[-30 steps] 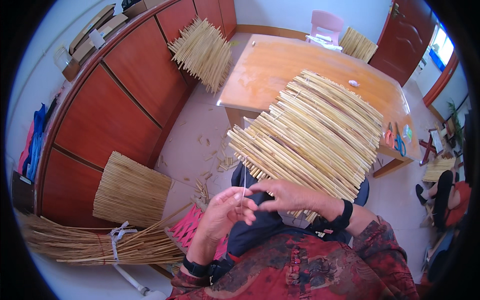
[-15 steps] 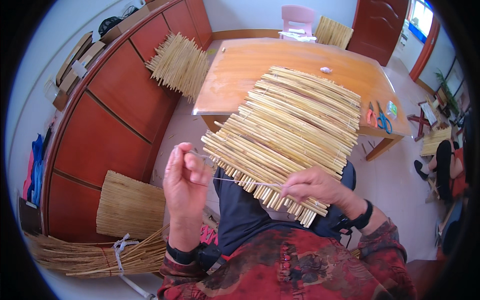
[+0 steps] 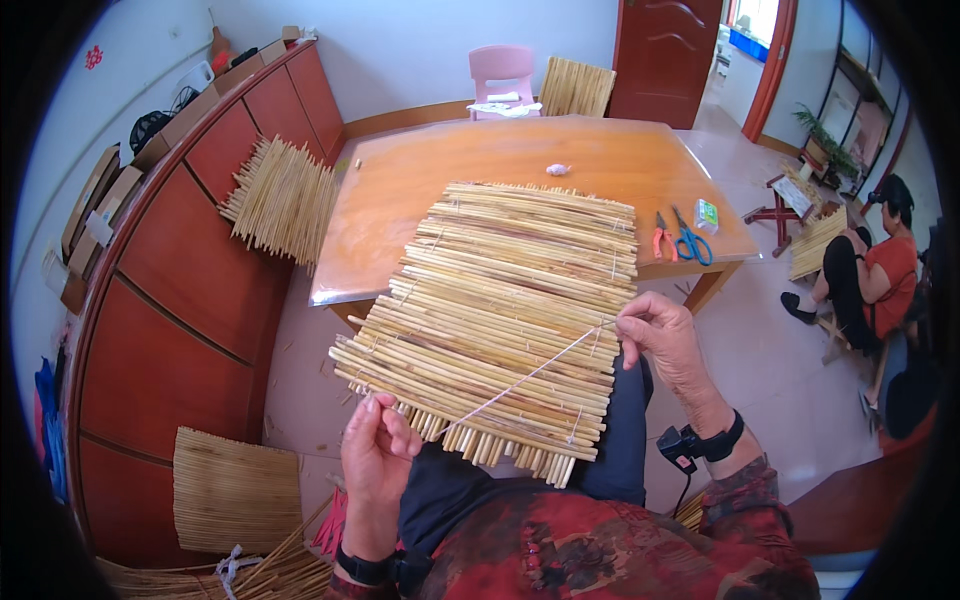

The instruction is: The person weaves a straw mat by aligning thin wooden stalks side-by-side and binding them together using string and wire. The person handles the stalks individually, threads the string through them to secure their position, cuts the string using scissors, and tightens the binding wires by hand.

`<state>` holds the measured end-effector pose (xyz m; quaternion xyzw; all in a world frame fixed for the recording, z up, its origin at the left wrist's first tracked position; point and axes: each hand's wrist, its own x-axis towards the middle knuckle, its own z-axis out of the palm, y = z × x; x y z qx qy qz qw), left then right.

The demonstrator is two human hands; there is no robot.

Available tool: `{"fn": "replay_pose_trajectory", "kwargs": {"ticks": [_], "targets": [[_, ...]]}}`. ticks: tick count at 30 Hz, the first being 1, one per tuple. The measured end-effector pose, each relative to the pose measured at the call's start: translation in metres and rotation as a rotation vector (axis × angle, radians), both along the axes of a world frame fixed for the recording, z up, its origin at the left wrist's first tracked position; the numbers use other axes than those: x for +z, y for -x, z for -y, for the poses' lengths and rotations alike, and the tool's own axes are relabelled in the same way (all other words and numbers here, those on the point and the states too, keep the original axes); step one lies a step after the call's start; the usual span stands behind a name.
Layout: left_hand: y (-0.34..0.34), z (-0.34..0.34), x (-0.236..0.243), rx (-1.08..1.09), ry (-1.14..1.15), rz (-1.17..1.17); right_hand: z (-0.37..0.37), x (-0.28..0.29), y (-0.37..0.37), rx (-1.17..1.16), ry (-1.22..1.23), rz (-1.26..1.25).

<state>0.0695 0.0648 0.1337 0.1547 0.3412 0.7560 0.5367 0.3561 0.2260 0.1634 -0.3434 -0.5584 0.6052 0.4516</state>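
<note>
The grip of the left hand (image 3: 375,455) is pressed together and pinches the low end of a thin white string (image 3: 520,378); the grip of the right hand (image 3: 660,335) is also closed and pinches the high end of this string. The string is tight and runs in a straight line from 7 o'clock to 2 o'clock over the near part of the reed mat (image 3: 505,310).

The long red-brown cabinet (image 3: 170,330) fills the side at 9 o'clock. The orange tabletop (image 3: 480,180) lies at 12 o'clock from the hands. The reed mat, made of many pale stalks bound side by side, rests with its far edge on the tabletop and its near edge on the lap of the person, between the two hands. A second mat (image 3: 280,200) leans against the cabinet at 10 o'clock, and a third mat (image 3: 235,490) stands against it at 8 o'clock. Loose stalks tied in a bundle (image 3: 240,575) lie on the floor at 7 o'clock. A pink chair (image 3: 500,70) stands behind the tabletop at 12 o'clock.

At 3 o'clock another person in a red shirt (image 3: 870,280) sits on the floor, well apart. On the tabletop at 2 o'clock lie blue scissors (image 3: 690,240), just beside them orange pliers (image 3: 662,235), and a small green box (image 3: 706,215).
</note>
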Motion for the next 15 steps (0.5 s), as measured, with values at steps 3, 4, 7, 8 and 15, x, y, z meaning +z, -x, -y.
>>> {"fn": "replay_pose_trajectory", "kwargs": {"ticks": [3,4,7,8,15], "targets": [[-0.004,-0.004,-0.010,-0.090,0.030,0.034,-0.003,-0.003,-0.001,-0.048,0.028,-0.049],[-0.003,-0.005,-0.017,-0.136,0.007,0.062,-0.004,-0.003,0.000,-0.063,0.032,-0.069],[-0.007,-0.005,-0.027,-0.213,0.041,-0.024,-0.003,-0.001,0.012,-0.124,0.001,-0.241],[-0.004,-0.004,-0.036,-0.275,-0.009,0.045,-0.002,0.002,0.014,-0.122,0.000,-0.240],[-0.003,0.020,-0.062,-0.270,0.186,-0.030,-0.018,0.014,0.014,-0.130,0.060,-0.485]]}}
